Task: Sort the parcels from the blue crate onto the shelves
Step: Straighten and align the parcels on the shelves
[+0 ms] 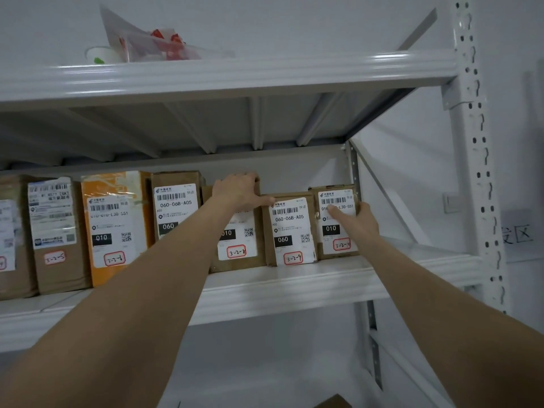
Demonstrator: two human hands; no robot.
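The right hand (357,219) grips parcel 3-2-10 (338,242), last in the row on the shelf (294,287), with its thumb across the label and its fingers wrapped round the right edge. The left hand (238,188) curls over the top of parcel 3-2-8 (235,245), 2 places left of the right hand. These small taped cartons look stiff, light and easily tipped, so they are best held by the side faces, not the glossy labels.
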